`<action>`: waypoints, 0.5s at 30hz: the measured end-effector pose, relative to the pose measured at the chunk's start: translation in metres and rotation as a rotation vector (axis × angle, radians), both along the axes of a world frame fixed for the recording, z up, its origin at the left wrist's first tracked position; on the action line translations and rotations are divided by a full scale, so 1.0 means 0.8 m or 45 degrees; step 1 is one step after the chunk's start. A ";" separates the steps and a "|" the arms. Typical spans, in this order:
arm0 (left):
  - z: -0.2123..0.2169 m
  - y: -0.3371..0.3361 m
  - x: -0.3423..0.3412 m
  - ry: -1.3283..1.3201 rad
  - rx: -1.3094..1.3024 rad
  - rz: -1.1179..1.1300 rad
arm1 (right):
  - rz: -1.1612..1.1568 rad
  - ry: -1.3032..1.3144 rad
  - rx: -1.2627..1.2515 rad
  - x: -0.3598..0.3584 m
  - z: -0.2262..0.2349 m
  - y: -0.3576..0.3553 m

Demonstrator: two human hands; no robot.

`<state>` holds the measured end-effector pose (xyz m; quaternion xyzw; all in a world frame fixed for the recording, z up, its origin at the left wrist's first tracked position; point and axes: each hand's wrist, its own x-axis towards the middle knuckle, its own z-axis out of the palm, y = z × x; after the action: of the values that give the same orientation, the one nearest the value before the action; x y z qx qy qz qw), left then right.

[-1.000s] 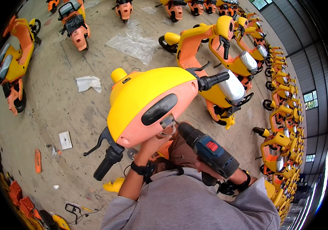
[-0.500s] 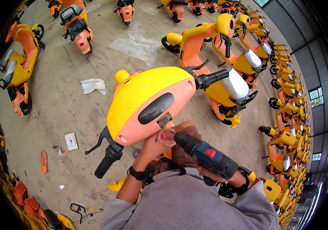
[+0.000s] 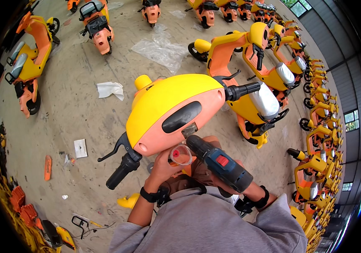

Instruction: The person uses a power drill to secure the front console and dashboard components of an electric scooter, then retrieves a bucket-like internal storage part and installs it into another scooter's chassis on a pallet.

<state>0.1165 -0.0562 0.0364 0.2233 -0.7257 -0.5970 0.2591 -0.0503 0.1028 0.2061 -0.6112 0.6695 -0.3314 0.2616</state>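
A scooter's handlebar cover [image 3: 172,109], yellow on top and salmon-orange toward me, stands right before me with a dark oval display. Below the display is a small rectangular recess [image 3: 189,130]. My left hand [image 3: 162,168] is closed around a clear plastic cup [image 3: 183,155] just under the cover's edge; something small and red lies in it. My right hand [image 3: 219,182] grips a blue-and-black cordless drill [image 3: 227,169] with a red switch on top. Its nose points up-left, close to the recess; whether it touches cannot be made out.
Black handlebar grips [image 3: 123,170] and brake levers stick out on both sides. Another scooter [image 3: 256,101] stands close at the right, with long rows beyond. On the concrete floor lie plastic film [image 3: 161,51], white paper [image 3: 110,90] and an orange strip [image 3: 48,168].
The whole scene has shifted slightly right in view. The drill's nose has moved up toward the recess, and the cup's round mouth now shows more clearly. Both hands keep their holds.
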 end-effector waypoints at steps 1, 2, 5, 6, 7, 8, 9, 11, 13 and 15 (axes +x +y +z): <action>-0.003 -0.001 0.000 0.007 0.017 -0.007 | -0.009 -0.004 -0.020 0.001 -0.001 -0.001; -0.005 -0.001 -0.001 0.015 0.034 -0.015 | -0.018 -0.007 -0.039 0.002 -0.002 -0.002; -0.006 -0.002 -0.003 0.027 0.029 -0.015 | -0.022 0.042 -0.046 0.006 -0.001 -0.005; -0.007 -0.003 -0.003 0.026 0.026 -0.018 | -0.034 0.048 -0.044 0.008 0.000 -0.005; -0.010 -0.004 -0.002 0.024 0.022 -0.018 | -0.044 0.055 -0.043 0.010 0.002 -0.007; -0.012 -0.005 -0.002 0.022 0.018 -0.019 | -0.053 0.061 -0.042 0.011 0.004 -0.008; -0.015 -0.005 -0.003 0.022 0.026 -0.017 | -0.056 0.026 -0.038 0.011 0.006 -0.010; -0.017 -0.007 -0.003 0.018 0.043 -0.023 | -0.073 -0.049 -0.029 0.012 0.007 -0.010; -0.013 -0.010 -0.007 0.001 0.049 -0.057 | -0.053 0.040 -0.026 0.008 0.001 -0.004; -0.005 -0.012 -0.007 -0.017 0.072 -0.079 | -0.105 0.017 0.065 0.012 0.000 -0.002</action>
<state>0.1105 -0.0657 0.0326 0.2121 -0.7168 -0.6236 0.2290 -0.0408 0.1010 0.2062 -0.5782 0.7042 -0.3207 0.2589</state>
